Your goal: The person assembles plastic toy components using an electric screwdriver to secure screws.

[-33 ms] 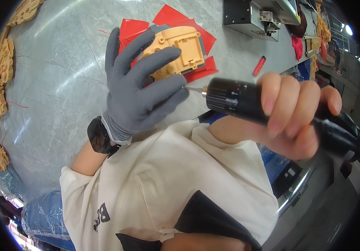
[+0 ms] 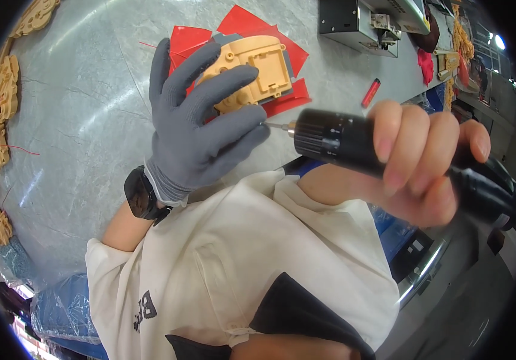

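My left hand (image 2: 201, 126), in a grey knitted glove, reaches over a yellow-orange plastic housing (image 2: 268, 71) with a rectangular recess. Three fingers spread across or beside the housing. Thumb and index finger are pressed together at the tip of a thin metal bit (image 2: 277, 126); whatever lies between them is hidden. The bit belongs to a black electric screwdriver (image 2: 336, 137), held nearly level. Bare fingers of my right hand (image 2: 417, 159) wrap round its body, and its cord leaves at the far right. Beneath the housing lie a grey piece and red sheets (image 2: 291, 51).
Several yellow-orange plastic parts (image 2: 6, 87) line the table's left edge, with thin red wires nearby. A red marker-like stick (image 2: 371, 93) lies right of the housing. At the back right stands a dark metal machine (image 2: 348, 27). Grey stone-patterned tabletop (image 2: 84, 120) surrounds the work.
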{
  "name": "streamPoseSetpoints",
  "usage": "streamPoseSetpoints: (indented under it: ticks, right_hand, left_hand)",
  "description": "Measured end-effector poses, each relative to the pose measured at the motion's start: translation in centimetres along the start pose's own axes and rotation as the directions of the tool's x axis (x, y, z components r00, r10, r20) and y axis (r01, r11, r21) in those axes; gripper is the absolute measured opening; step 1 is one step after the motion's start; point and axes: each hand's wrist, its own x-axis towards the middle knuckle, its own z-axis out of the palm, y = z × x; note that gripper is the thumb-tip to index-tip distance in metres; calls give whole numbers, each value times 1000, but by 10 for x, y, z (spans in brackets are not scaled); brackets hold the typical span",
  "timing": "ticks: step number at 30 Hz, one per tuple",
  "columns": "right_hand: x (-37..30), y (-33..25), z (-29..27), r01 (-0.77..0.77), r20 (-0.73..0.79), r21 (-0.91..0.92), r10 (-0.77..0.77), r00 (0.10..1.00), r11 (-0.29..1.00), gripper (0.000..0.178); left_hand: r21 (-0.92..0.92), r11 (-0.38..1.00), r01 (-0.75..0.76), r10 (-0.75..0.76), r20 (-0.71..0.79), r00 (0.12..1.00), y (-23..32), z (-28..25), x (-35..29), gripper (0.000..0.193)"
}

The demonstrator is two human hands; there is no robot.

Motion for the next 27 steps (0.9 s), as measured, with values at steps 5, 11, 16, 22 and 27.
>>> streamPoseSetpoints:
  ticks: [5,11,16,22,27]
  right_hand:
    - [-4,-8,-4,-16,22,9,16,1000,1000,36]
    - [-15,-27,-12,23,-36,15,-22,999,1000,33]
    - [-29,-51,-24,75,-67,-9,-76,995,997,33]
    - [-46,-73,-36,125,-66,-52,-128,990,991,34]
    - [-60,-81,-41,155,-60,-54,-158,986,986,37]
  left_hand:
    - [21,999,-39,39,-8,999,3,4,0,22]
    - [1,995,-98,98,84,992,18,10,10,19]
    - [-69,987,-142,149,103,983,36,29,23,21]
    - [-89,974,-208,210,8,978,52,55,30,25]
    - [-79,969,-234,238,45,970,65,59,30,26]
